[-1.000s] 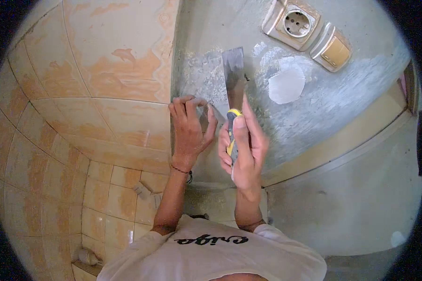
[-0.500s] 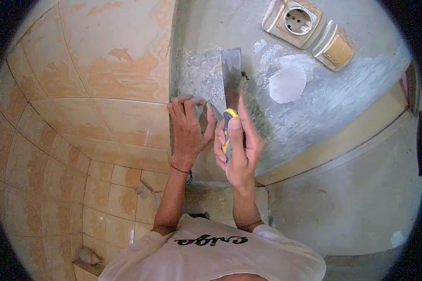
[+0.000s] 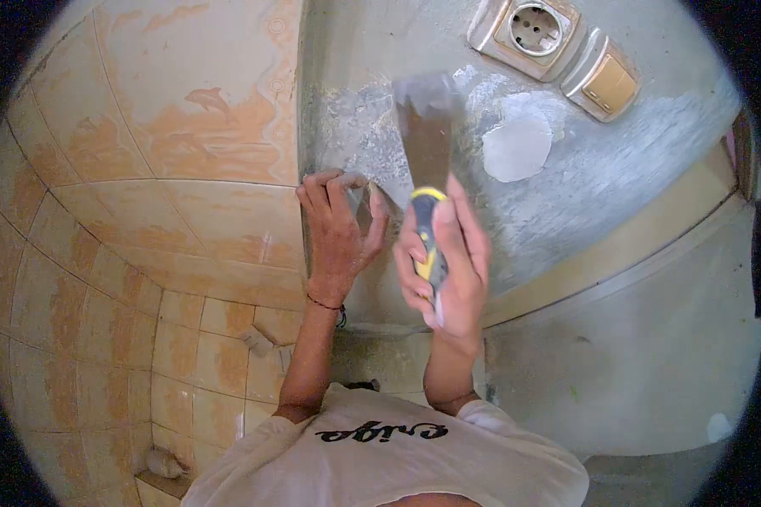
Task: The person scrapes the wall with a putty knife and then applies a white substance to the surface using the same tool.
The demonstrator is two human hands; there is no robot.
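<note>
Blade point(image 3: 427, 127) has swung: its face shows wider, leading edge blurred, and the right hand point(image 3: 452, 270) sits slightly further right. Left hand point(image 3: 340, 232) looks much the same. Right holds the scraper point(image 3: 428, 173) in a closed grip around its handle point(image 3: 424, 218). Left is curled, narrow gap between thumb and fingers, near the tile edge; can't tell if it's gripping anything. Scraper is in front of the grey wall point(image 3: 634, 152), just left of the white patch point(image 3: 517, 150); edge contact not readable. For a clean stroke I'd keep a shallow blade angle, load both corners evenly, wrist steady, and stay clear of the socket point(image 3: 536, 29) and switch point(image 3: 609, 84).
</note>
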